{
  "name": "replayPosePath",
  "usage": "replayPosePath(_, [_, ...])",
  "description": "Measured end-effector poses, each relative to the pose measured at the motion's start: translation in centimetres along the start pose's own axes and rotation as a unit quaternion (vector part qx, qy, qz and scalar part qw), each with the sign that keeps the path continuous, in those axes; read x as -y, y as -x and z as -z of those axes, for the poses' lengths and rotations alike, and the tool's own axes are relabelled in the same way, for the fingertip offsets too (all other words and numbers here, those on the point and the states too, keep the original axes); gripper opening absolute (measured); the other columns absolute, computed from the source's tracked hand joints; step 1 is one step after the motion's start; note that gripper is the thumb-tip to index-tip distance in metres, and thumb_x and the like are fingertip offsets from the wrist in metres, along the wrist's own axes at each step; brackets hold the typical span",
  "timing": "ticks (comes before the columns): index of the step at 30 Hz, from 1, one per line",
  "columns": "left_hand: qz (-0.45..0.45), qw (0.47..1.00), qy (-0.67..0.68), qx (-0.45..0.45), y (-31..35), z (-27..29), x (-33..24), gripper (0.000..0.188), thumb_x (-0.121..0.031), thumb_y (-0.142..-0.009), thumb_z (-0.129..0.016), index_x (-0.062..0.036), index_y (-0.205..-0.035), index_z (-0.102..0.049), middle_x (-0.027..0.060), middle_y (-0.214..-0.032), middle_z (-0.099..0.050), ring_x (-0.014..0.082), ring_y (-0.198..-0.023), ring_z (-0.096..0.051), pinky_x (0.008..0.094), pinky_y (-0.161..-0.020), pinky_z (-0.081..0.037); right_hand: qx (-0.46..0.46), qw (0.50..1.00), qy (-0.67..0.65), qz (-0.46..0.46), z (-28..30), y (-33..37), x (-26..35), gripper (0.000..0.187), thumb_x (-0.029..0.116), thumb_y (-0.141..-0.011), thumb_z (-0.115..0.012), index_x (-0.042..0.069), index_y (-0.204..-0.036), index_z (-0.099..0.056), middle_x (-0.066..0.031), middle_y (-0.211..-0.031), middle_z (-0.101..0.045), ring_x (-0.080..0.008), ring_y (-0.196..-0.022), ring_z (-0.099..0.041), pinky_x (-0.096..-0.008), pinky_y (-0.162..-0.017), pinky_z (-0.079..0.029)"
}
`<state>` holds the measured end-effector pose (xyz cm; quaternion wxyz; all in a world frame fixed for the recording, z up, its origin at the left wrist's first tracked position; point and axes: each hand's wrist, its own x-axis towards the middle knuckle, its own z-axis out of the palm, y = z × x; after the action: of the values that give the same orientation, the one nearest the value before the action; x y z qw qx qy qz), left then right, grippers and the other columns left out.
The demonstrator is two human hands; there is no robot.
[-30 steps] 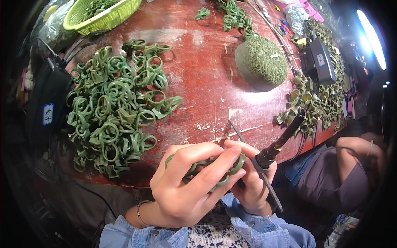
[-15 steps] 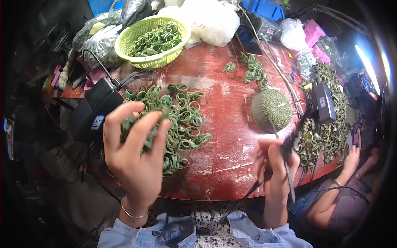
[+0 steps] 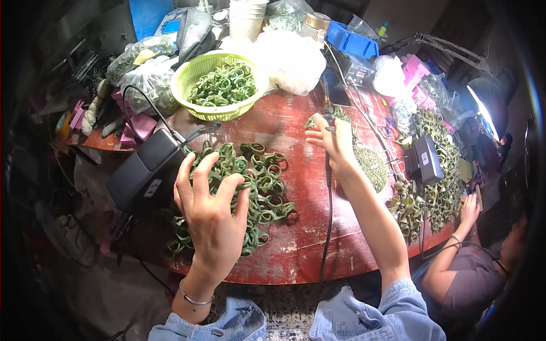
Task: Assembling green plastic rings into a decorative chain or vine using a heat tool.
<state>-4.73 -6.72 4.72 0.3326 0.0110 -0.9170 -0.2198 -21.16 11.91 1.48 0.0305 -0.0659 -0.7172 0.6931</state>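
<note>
My left hand (image 3: 211,219) reaches over a heaped pile of green rings (image 3: 264,176), its fingers bent and spread apart. Its fingertips are at the rings, and no ring shows gripped between them. My right hand (image 3: 334,139) is farther out over the table, closed on a slim tool with a dark handle and thin metal tip, which looks like a soldering iron (image 3: 326,105). A black cord (image 3: 329,221) runs from it toward the near table edge. Beside my right forearm is a rounded mound of green granules (image 3: 371,167), partly hidden by the arm. Small green pieces (image 3: 340,113) lie near the hand.
A yellow-green basket (image 3: 181,85) of green rings stands behind the pile. A black box (image 3: 142,170) with cables is at left. Olive-coloured rings (image 3: 438,204) and another black box (image 3: 424,162) lie at right. A co-worker's hand (image 3: 470,210) is at the right table edge.
My right hand has moved forward and left past the granule mound, its tool now pointing away from me. My left hand has shifted slightly right and nearer me, down to the rings. The view has tilted up.
</note>
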Motion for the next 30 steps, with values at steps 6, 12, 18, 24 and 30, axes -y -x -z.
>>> replayPosePath(6, [0.008, 0.999, 0.01, 0.029, 0.2, 0.8, -0.2, 0.025, -0.008, -0.061, -0.074, -0.0092, -0.083, -0.063, 0.0101, -0.116, -0.049, 0.0348, -0.117, -0.038, 0.0466, -0.096, -0.03, -0.01, 0.992, 0.118, 0.04, -0.3, -1.7, -1.1, 0.024, 0.019, -0.082, -0.061, -0.005, -0.083, -0.059, -0.0104, -0.069, -0.059, -0.0155, -0.055, -0.06, -0.0259, -0.045, -0.05])
replayPosePath(12, [-0.004, 0.999, 0.041, 0.024, 0.5, 0.6, 0.2, 0.023, -0.017, -0.066, -0.073, -0.0081, -0.086, -0.064, 0.0106, -0.115, -0.048, 0.0356, -0.118, -0.036, 0.0544, -0.098, -0.024, -0.017, 0.996, 0.076, 0.038, -0.6, -1.2, -1.5, 0.022, 0.02, -0.081, -0.059, -0.002, -0.084, -0.061, -0.0065, -0.068, -0.059, -0.0123, -0.056, -0.059, -0.0239, -0.045, -0.048])
replayPosePath(18, [-0.014, 0.999, 0.049, -0.014, 0.5, 1.0, 0.1, 0.018, -0.015, -0.07, -0.07, -0.0086, -0.085, -0.064, 0.0086, -0.11, -0.052, 0.0347, -0.116, -0.039, 0.0536, -0.098, -0.024, 0.034, 0.999, -0.016, 0.018, -1.1, 0.1, -1.4, 0.022, 0.02, -0.083, -0.061, -0.002, -0.084, -0.058, -0.0063, -0.075, -0.06, -0.0144, -0.067, -0.062, -0.024, -0.057, -0.052])
replayPosePath(24, [-0.024, 0.998, 0.054, -0.037, 0.5, 1.5, -0.1, 0.014, -0.007, -0.07, -0.067, -0.0058, -0.084, -0.064, 0.009, -0.107, -0.055, 0.0339, -0.112, -0.044, 0.0454, -0.095, -0.033, 0.056, 0.987, -0.149, 0.001, -1.9, 0.6, -1.0, 0.019, 0.013, -0.085, -0.06, -0.004, -0.09, -0.055, -0.0094, -0.088, -0.06, -0.0164, -0.074, -0.062, -0.0252, -0.072, -0.054])
replayPosePath(30, [-0.02, 0.995, 0.098, -0.028, 0.9, 1.9, 0.0, 0.013, -0.008, -0.071, -0.068, -0.0084, -0.084, -0.065, 0.0082, -0.107, -0.055, 0.0347, -0.112, -0.043, 0.0528, -0.095, -0.03, 0.058, 0.988, -0.142, -0.001, -2.1, 0.7, -1.6, 0.022, 0.013, -0.086, -0.059, -0.005, -0.097, -0.055, -0.0114, -0.095, -0.06, -0.0165, -0.088, -0.061, -0.0246, -0.08, -0.052])
